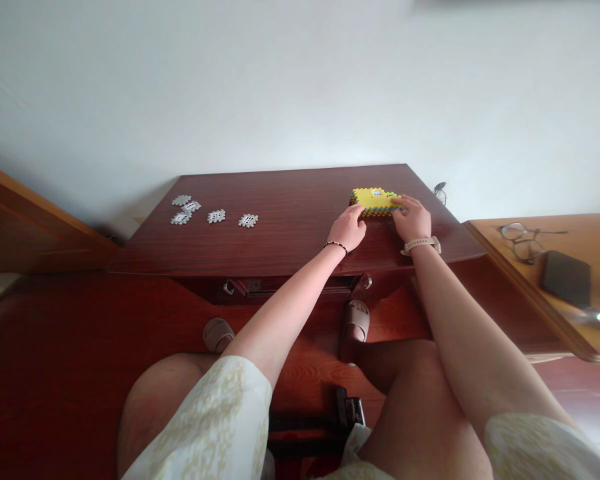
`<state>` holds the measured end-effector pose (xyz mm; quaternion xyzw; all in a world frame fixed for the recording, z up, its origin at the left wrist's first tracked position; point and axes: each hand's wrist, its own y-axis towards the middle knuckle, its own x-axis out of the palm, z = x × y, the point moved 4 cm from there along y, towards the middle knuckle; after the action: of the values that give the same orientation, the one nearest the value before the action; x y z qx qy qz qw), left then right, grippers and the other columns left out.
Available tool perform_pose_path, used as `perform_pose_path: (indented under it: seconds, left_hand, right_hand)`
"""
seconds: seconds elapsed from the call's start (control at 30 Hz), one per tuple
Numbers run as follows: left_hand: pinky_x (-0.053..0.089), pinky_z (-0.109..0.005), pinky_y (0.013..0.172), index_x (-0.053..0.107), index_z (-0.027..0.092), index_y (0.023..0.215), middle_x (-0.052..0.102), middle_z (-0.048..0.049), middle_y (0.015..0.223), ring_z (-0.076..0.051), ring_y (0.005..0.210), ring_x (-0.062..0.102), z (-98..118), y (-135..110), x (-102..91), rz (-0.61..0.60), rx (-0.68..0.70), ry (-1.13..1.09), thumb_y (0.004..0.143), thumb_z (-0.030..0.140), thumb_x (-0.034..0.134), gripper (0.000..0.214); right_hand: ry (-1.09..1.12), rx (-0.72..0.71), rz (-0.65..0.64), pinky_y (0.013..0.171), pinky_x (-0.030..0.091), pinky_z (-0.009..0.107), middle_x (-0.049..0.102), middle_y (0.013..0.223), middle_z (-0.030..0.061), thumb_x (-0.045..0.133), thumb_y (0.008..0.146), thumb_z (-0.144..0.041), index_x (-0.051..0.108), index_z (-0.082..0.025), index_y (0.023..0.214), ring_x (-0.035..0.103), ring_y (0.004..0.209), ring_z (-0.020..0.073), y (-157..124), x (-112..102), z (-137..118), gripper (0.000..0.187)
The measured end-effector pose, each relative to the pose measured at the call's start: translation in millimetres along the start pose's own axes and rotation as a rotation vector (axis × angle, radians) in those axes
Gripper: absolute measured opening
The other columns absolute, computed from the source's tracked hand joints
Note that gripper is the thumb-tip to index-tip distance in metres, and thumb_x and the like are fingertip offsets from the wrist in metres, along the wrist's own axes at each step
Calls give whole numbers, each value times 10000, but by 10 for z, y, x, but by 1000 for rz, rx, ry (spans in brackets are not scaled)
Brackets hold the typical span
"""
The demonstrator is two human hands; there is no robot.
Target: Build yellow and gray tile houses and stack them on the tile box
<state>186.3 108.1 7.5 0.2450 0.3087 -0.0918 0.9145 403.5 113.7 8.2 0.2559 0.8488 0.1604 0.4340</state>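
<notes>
Your right hand's (413,220) fingers (397,203) rest open on the yellow foam puzzle stack (374,200), and your left hand (349,228) sits open right at its edge on the wooden tabletop (290,213).

And there was the worktop (290,220), a glossy reddish-brown wood, carrying the whole show! Out on its left side lay five grey foam puzzle tiles (217,216): three bunched together near the far corner, two more set apart in a loose row. Over on the right, near the far edge, sat a stack of yellow foam puzzle tiles (375,200), its interlocking edges showing green and orange. Just beside it, a honey-coloured wooden side table (580,233) held eyeglasses (523,241) and a dark case (566,279).
</notes>
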Motion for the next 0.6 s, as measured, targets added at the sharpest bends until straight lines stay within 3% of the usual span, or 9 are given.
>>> perform_pose_path:
  seconds: [0.33,0.6]
  left_hand:
    - [420,-400,1378,714,126,1466,638,-158,1632,-257,1538,609,-15,-1,-1,4,1,-9,981,12,550,524]
    - [475,-412,1343,753,159,1381,662,-142,1599,-252,1511,627,-52,8,-47,103,-2,-98,972,-11,524,499]
  right_hand:
    - [-14,5,4,1236,525,534,770,1466,101,639,868,-225,887,-233,1250,737,1325,339,-14,-9,-10,456]
    - [-19,-83,120,1198,530,577,708,1500,177,577,908,-255,843,-194,1307,679,1367,364,-17,-101,-44,484]
